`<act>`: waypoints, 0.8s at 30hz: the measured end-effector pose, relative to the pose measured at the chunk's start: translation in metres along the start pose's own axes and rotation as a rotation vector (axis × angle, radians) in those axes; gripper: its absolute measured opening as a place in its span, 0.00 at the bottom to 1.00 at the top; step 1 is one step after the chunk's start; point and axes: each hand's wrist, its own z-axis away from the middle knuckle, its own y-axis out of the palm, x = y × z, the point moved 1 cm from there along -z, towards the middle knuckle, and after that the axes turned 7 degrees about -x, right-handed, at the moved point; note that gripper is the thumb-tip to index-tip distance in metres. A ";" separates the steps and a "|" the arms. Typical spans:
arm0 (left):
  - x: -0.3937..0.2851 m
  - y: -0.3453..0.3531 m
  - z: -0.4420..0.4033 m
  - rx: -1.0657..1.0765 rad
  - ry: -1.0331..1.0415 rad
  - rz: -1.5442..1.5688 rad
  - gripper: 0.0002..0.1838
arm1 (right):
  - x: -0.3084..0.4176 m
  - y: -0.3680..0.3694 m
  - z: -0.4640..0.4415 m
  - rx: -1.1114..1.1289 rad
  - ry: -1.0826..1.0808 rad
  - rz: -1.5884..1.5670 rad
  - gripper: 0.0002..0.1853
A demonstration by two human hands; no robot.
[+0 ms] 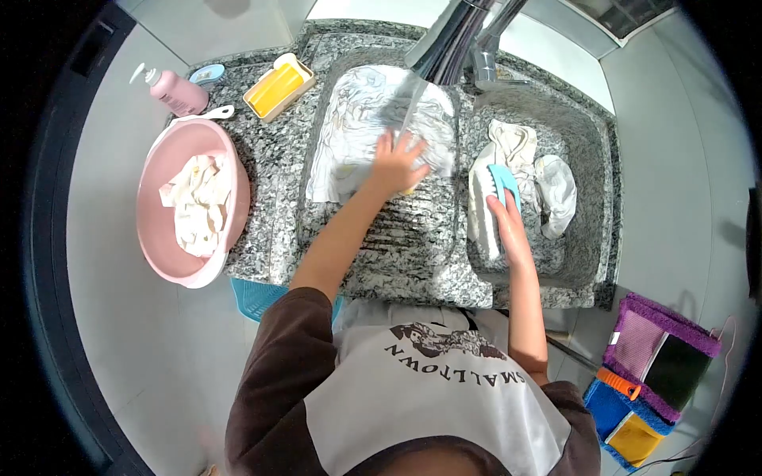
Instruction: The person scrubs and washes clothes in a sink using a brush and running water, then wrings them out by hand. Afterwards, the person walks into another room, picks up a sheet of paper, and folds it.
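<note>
Now the left hand [398, 165] spreads over cloth [353, 107]; the right hand [509, 226] grips a brush [506, 181]; behind them, a "SMALLTOWN" shirt [432, 401].

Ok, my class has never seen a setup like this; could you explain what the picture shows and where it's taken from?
There's no machine: one head-worn camera looks forward and down at the wearer's bare hands. The left hand, fingers spread, is over white fabric in the left sink basin, where water runs from the tap. The right hand holds a blue scrub brush at white cloth in the right basin. The speckled counter bears a pink pump bottle and a yellow block, probably soap, in a dish. Far left, a pink tub contains crumpled white laundry.
</note>
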 end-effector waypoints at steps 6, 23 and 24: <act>0.013 0.009 -0.033 0.055 0.067 0.807 0.18 | -0.016 -0.016 0.003 -0.022 0.123 -0.092 0.37; 0.011 0.010 -0.014 -0.003 0.073 0.215 0.20 | -0.018 -0.027 0.005 -0.047 0.126 -0.085 0.36; 0.007 0.018 -0.014 -0.002 0.079 0.216 0.20 | -0.020 -0.028 0.004 -0.033 0.114 -0.146 0.35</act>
